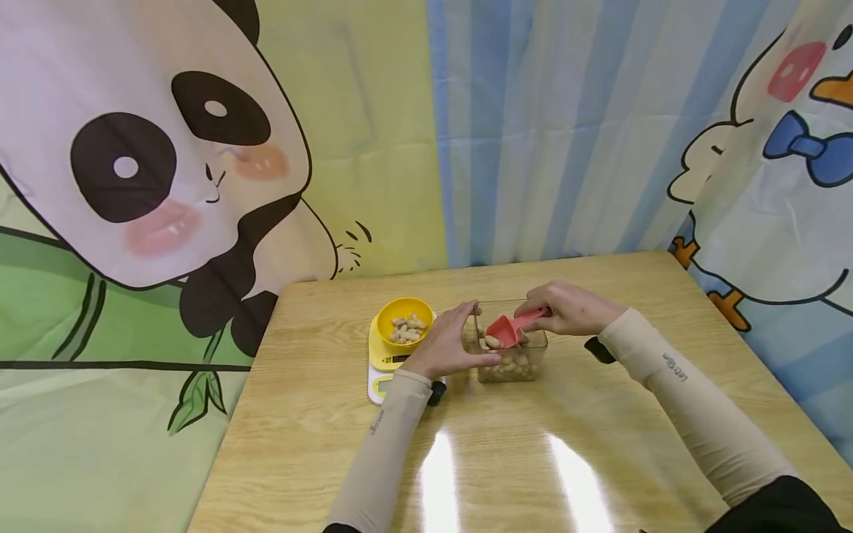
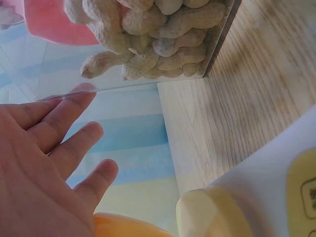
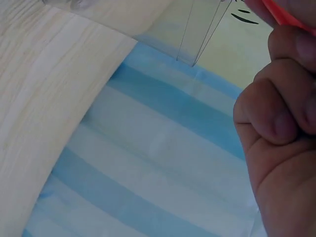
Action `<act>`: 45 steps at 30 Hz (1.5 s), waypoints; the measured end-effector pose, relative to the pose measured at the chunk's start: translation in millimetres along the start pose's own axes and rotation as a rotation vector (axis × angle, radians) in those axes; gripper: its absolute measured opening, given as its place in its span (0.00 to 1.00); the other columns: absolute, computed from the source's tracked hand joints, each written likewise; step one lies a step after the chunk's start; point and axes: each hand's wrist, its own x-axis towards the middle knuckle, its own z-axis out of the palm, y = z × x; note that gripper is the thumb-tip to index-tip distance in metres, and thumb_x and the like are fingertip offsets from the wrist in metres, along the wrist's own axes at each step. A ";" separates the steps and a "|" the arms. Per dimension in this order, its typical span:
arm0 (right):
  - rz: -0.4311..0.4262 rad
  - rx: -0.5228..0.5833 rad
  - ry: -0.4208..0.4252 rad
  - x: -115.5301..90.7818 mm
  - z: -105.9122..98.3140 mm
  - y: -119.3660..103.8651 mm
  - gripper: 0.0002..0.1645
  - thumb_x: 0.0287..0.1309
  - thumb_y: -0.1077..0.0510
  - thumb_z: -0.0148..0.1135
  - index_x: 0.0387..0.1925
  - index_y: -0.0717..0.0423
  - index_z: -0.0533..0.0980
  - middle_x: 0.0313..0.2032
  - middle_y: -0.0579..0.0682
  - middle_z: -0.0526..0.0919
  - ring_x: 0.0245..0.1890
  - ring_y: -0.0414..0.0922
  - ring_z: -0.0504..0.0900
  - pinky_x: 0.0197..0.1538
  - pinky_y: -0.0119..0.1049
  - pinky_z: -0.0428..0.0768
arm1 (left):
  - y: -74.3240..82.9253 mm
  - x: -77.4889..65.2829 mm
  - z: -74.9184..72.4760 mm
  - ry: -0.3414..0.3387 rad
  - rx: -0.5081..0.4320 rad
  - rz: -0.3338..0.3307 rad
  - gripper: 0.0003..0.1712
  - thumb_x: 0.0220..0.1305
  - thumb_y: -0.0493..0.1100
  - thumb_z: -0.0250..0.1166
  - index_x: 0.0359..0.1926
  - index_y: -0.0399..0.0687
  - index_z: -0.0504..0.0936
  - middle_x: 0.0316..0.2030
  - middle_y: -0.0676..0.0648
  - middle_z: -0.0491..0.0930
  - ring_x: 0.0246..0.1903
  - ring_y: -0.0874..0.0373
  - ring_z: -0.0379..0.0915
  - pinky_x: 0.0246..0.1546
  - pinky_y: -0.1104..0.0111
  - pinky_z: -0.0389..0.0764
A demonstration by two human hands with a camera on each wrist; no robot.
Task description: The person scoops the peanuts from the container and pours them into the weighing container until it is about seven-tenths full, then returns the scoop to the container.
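A clear plastic container [image 1: 512, 370] of unshelled peanuts [image 2: 173, 44] stands on the table. My left hand [image 1: 449, 344] holds its left side, thumb across the front wall. In the left wrist view, fingertips of the left hand [image 2: 54, 163] touch the clear wall and the lower fingers stand apart from it. My right hand [image 1: 566, 309] grips the handle of a red scoop [image 1: 504, 332], whose cup is inside the container among the peanuts. Curled fingers of the right hand [image 3: 281, 98] show in the right wrist view, with a bit of red handle above.
Left of the container, a yellow bowl [image 1: 384, 326] with some peanuts sits on a yellow and white kitchen scale [image 1: 383, 363]. The wooden table [image 1: 320, 444] meets a cartoon-printed curtain [image 1: 373, 148] at its back edge.
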 end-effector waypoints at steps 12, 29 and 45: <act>0.166 0.148 0.042 -11.7 17.5 4.9 0.11 0.64 0.53 0.69 0.47 0.47 0.86 0.39 0.39 0.87 0.27 0.38 0.82 0.30 0.35 0.82 | 1.6 -1.4 3.6 -0.003 -0.016 -0.006 0.67 0.44 0.83 0.67 0.79 0.61 0.54 0.67 0.62 0.67 0.69 0.57 0.61 0.68 0.54 0.68; 0.348 0.304 0.196 -27.5 32.0 15.6 0.10 0.64 0.50 0.69 0.46 0.40 0.87 0.37 0.40 0.87 0.22 0.41 0.74 0.25 0.34 0.75 | 2.7 1.6 -3.1 -0.001 -0.018 -0.014 0.67 0.45 0.80 0.69 0.80 0.59 0.52 0.69 0.60 0.67 0.69 0.58 0.61 0.68 0.55 0.67; 0.440 0.535 0.305 -49.4 44.1 23.6 0.13 0.67 0.54 0.67 0.51 0.51 0.85 0.40 0.57 0.86 0.25 0.46 0.72 0.31 0.38 0.78 | 1.8 0.7 -0.1 -0.023 -0.027 -0.028 0.69 0.44 0.83 0.67 0.80 0.58 0.51 0.70 0.60 0.66 0.69 0.59 0.61 0.69 0.56 0.67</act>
